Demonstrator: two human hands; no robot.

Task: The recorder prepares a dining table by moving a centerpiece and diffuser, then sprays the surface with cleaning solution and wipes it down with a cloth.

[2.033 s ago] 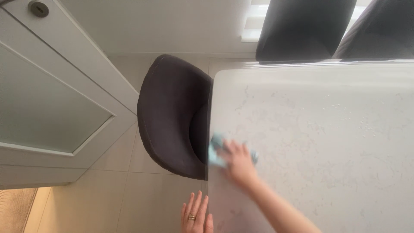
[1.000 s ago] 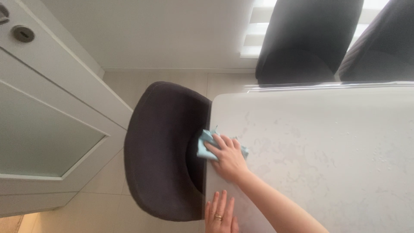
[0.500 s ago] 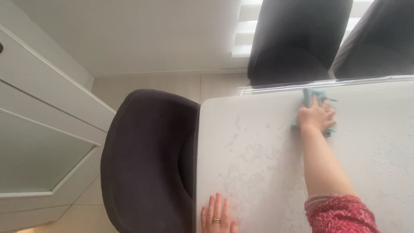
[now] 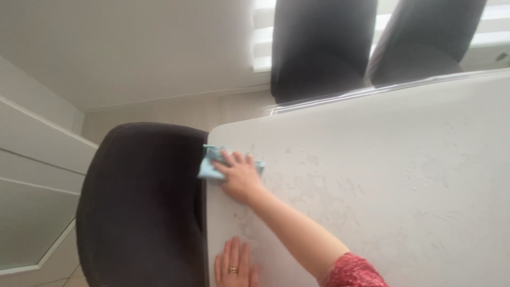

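My right hand (image 4: 240, 176) presses a light blue cloth (image 4: 210, 162) flat on the white marbled table (image 4: 382, 175), right at its left edge near the far left corner. Part of the cloth hangs over the edge above a dark chair. My left hand (image 4: 234, 264) lies flat and empty on the table's left edge at the bottom of the view, fingers spread, a ring on one finger. My right forearm crosses the tabletop, with a red patterned sleeve (image 4: 353, 272) at the bottom.
A dark upholstered chair (image 4: 141, 207) is tucked against the table's left side. Two more dark chairs (image 4: 319, 45) (image 4: 425, 37) stand along the far edge, before a bright window. White cabinet doors (image 4: 32, 175) are at the left, over a tiled floor.
My right hand has swept the cloth from the table's far edge back left to the left edge near the corner. My left hand stays flat on the table. The view has shifted right.
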